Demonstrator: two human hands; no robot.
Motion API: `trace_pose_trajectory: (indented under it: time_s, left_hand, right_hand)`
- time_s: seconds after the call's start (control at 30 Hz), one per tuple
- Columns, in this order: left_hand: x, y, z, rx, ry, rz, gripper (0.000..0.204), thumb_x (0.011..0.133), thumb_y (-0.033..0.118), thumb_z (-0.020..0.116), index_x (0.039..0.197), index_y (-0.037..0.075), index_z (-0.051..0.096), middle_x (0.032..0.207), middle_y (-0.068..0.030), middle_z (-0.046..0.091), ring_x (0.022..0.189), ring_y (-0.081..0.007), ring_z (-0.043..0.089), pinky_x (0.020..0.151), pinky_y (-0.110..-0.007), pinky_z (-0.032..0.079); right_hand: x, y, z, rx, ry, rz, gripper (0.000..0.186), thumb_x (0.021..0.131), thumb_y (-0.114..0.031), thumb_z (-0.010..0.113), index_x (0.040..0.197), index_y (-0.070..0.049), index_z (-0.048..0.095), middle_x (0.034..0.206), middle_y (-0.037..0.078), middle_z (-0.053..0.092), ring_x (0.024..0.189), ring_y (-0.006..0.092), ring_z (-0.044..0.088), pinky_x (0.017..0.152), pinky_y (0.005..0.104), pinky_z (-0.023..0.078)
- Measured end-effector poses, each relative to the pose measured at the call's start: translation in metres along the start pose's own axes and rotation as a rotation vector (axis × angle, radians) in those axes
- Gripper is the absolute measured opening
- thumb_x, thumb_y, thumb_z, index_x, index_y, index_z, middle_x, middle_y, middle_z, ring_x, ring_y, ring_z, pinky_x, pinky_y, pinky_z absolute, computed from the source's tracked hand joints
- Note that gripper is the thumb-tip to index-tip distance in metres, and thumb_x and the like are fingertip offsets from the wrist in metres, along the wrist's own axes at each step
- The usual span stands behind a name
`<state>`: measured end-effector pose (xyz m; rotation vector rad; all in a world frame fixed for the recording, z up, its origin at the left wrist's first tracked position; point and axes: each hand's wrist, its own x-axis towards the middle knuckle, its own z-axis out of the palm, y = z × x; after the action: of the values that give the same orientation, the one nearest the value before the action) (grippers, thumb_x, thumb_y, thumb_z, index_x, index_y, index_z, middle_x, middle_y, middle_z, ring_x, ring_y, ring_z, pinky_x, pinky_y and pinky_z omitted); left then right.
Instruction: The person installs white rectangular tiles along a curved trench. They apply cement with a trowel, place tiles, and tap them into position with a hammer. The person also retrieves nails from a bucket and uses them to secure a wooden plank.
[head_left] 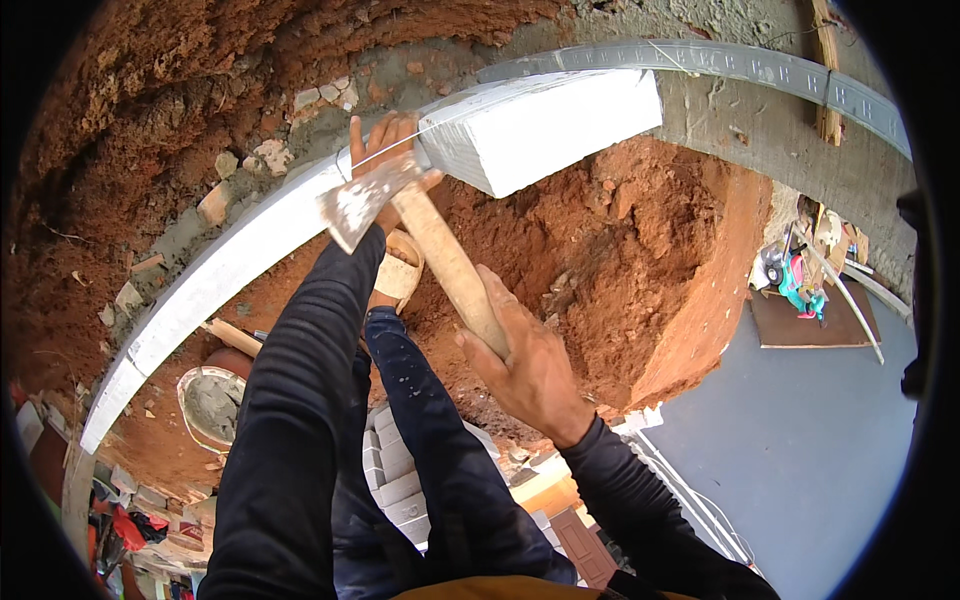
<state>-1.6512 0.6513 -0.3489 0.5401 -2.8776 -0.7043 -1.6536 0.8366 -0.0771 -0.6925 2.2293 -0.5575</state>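
Gripping a wooden-handled tool [455, 265], the right hand [535, 370] is apparently aligning a white block [560, 125] beside a pale row [230, 255], the left hand [385, 148] lying open where they meet; the next tap is seemingly calling for that hand's clearance.

One fisheye view from person's head, facing down; right hand [537, 370] near, mid-frame, left hand [392, 134] farther, upper centre.

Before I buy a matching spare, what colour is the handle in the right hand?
The handle is pale tan, showing best in the head view.
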Motion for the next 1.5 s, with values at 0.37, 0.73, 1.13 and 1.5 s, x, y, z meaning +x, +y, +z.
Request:
trace_pose_trajectory:
  time_s: [0.37, 0.73, 1.13, 1.5]
  left_hand:
    - [-0.002, 0.026, -0.055, -0.008, -0.280, -0.125, 0.120, 0.081, 0.069, 0.080, 0.169, 0.008, 0.028, 0.175, -0.0137, 0.031, 0.167, -0.0300, 0.014, 0.134, -0.061, 0.000]
    - [-0.355, -0.007, -0.265, -0.332, -1.347, -0.463, 0.081, 0.101, 0.062, 0.061, 0.161, 0.008, 0.047, 0.152, -0.0264, 0.060, 0.148, -0.0457, 0.048, 0.123, -0.051, 0.039]
    - [-0.288, 0.203, -0.583, -1.466, -0.371, -0.162, 0.011, 0.097, 0.014, 0.080, 0.093, 0.004, 0.083, 0.137, -0.0193, 0.072, 0.138, -0.0397, 0.060, 0.114, -0.052, 0.047]
    - [-0.301, 0.310, -0.806, -1.765, 1.073, 0.656, 0.024, 0.099, 0.027, 0.075, 0.102, 0.003, 0.075, 0.118, -0.0177, 0.074, 0.119, -0.0382, 0.066, 0.111, -0.053, 0.047]
  right_hand:
    - [-0.097, 0.006, -0.029, 0.162, 0.057, 0.157, 0.052, 0.102, -0.035, 0.066, 0.141, -0.003, 0.052, 0.110, 0.024, 0.070, 0.095, 0.0410, 0.074, 0.085, 0.0469, 0.059]
    - [-0.236, 0.297, -0.102, -0.258, 0.713, 0.990, 0.071, 0.106, -0.055, 0.053, 0.155, -0.004, 0.047, 0.125, 0.038, 0.068, 0.110, 0.0564, 0.069, 0.095, 0.0590, 0.054]
    - [-0.364, 0.293, 0.034, 0.148, 0.451, 0.583, 0.041, 0.101, -0.032, 0.072, 0.132, -0.007, 0.062, 0.114, 0.009, 0.067, 0.108, 0.0266, 0.062, 0.100, 0.0422, 0.052]
    - [-0.072, -0.007, -0.067, -0.103, -0.463, 0.324, 0.023, 0.105, -0.025, 0.063, 0.124, -0.020, 0.074, 0.093, 0.002, 0.071, 0.073, 0.0186, 0.062, 0.069, 0.0394, 0.054]
